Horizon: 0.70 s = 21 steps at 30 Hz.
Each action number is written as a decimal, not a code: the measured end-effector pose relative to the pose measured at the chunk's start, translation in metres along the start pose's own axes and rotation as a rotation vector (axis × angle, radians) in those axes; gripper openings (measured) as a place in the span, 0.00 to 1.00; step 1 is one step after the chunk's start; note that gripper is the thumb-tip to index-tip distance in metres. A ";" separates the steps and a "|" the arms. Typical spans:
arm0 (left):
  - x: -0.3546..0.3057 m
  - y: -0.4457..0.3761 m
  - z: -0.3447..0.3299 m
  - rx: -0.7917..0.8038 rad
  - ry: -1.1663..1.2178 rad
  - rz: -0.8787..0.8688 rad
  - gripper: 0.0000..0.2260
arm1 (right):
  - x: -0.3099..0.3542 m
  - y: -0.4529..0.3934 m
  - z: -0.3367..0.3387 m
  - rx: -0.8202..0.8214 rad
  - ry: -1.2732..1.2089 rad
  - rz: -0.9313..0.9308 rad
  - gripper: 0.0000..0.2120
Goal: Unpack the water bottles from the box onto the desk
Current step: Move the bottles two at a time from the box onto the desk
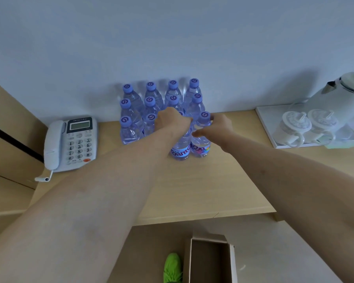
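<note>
While both hands set two water bottles at the front of the bottle block [161, 107] on the desk [192, 190], the left hand [172, 121] curls over the top of the left bottle [181, 148] and the right hand [215, 127] wraps the shoulder of the right bottle [201, 144], apparently to complete the front row. Both bottles stand upright, long axes vertical, caps upward. Below the desk edge, the box [211, 260] stands open; no bottles show inside.
</note>
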<state>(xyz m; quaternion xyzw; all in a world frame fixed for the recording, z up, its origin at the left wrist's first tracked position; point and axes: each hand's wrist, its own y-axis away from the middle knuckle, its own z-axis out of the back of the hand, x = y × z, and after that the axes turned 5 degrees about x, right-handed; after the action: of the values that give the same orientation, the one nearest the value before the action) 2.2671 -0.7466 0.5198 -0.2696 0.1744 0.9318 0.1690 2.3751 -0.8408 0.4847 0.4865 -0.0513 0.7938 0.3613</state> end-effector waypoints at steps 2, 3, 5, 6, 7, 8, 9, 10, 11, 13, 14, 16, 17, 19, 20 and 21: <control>-0.011 -0.001 0.013 0.049 -0.058 -0.043 0.13 | 0.001 -0.002 0.000 0.005 -0.007 -0.008 0.20; -0.017 -0.001 0.021 0.084 -0.108 -0.069 0.10 | 0.002 -0.003 0.000 0.011 -0.010 -0.010 0.20; -0.025 0.001 0.035 0.191 -0.239 -0.114 0.10 | 0.004 -0.004 -0.001 0.019 -0.015 -0.011 0.20; -0.028 0.002 0.039 0.250 -0.310 -0.135 0.13 | 0.006 -0.004 -0.002 0.021 -0.015 -0.008 0.20; -0.029 0.003 0.041 0.294 -0.373 -0.161 0.15 | 0.007 -0.004 -0.002 0.024 -0.013 -0.005 0.21; -0.029 0.004 0.041 0.314 -0.429 -0.192 0.17 | 0.008 -0.003 -0.003 0.028 -0.008 -0.001 0.21; -0.028 0.004 0.039 0.313 -0.472 -0.218 0.17 | 0.008 -0.003 -0.003 0.030 -0.003 0.004 0.21; -0.027 0.004 0.039 0.295 -0.499 -0.237 0.18 | 0.008 -0.003 -0.003 0.033 0.001 0.009 0.21; -0.026 0.003 0.039 0.269 -0.513 -0.250 0.18 | 0.008 -0.003 -0.002 0.037 0.006 0.015 0.21; -0.026 0.000 0.040 0.212 -0.510 -0.270 0.18 | 0.007 -0.003 0.000 0.050 0.016 0.025 0.22; -0.026 -0.001 0.041 0.192 -0.501 -0.274 0.16 | 0.007 -0.004 0.000 0.065 0.026 0.030 0.22; -0.027 -0.002 0.042 0.155 -0.490 -0.273 0.14 | 0.010 -0.005 0.002 0.091 0.064 0.034 0.24; -0.027 -0.002 0.041 0.133 -0.487 -0.271 0.15 | 0.012 -0.006 0.003 0.096 0.106 0.037 0.24; -0.026 -0.004 0.037 0.088 -0.469 -0.270 0.16 | 0.016 -0.007 0.004 0.084 0.217 0.052 0.26; -0.026 -0.005 0.035 0.072 -0.459 -0.271 0.17 | 0.018 -0.007 0.005 0.066 0.259 0.059 0.26; -0.025 -0.006 0.034 0.060 -0.451 -0.270 0.17 | 0.019 -0.007 0.005 0.046 0.287 0.063 0.24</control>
<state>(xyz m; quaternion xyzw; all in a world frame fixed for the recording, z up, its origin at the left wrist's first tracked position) 2.2746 -0.7331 0.5592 -0.0706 0.1223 0.9318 0.3344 2.3786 -0.8276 0.5009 0.3742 0.0040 0.8671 0.3288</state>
